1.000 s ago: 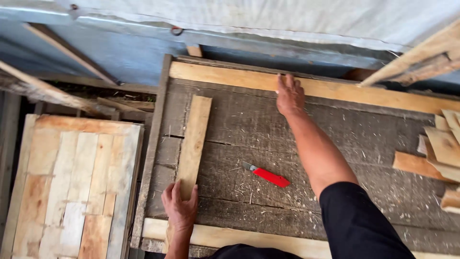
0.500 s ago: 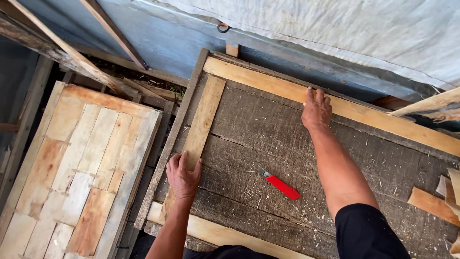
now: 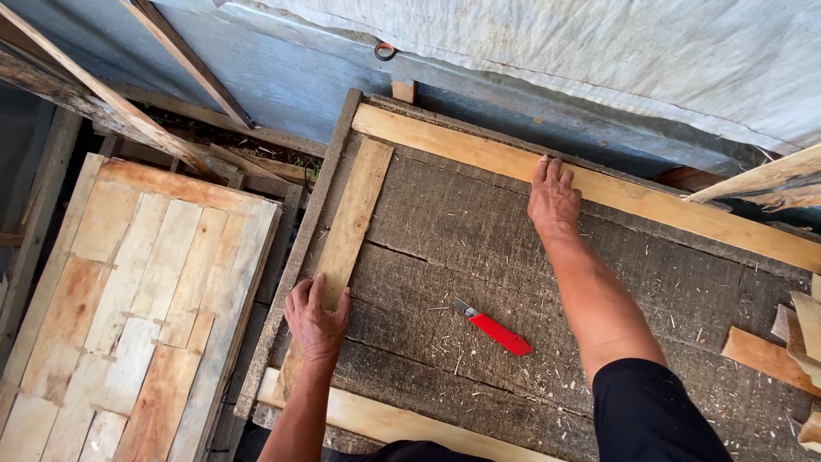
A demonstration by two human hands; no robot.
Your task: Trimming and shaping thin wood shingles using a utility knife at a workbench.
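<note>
The left hand (image 3: 316, 318) lies flat, fingers spread, on the near end of a short slat (image 3: 346, 235), pressing rather than gripping it; the slat runs away from the hand along the left edge of a grey worktop (image 3: 479, 248), and the flat palm looks meant to keep it from sliding. Just behind the wrist, a pale near board (image 3: 402, 423) crosses the worktop's front edge, touching the slat's near end. To the right of that hand, apart from both hands, a red knife (image 3: 498, 329) rests on the worktop among sawdust, nobody holding it. Farther out, the right hand (image 3: 553, 197) is stretched forward, open, fingertips bearing down on a long far board (image 3: 599, 188) that lies along the back edge; the slat's far end meets this board, so the three pieces seem held as a squared frame. Left of the left hand, off the worktop, a panel (image 3: 128, 299) of joined planks lies lower down. Offcuts (image 3: 770, 351) lie right of the right arm.
</note>
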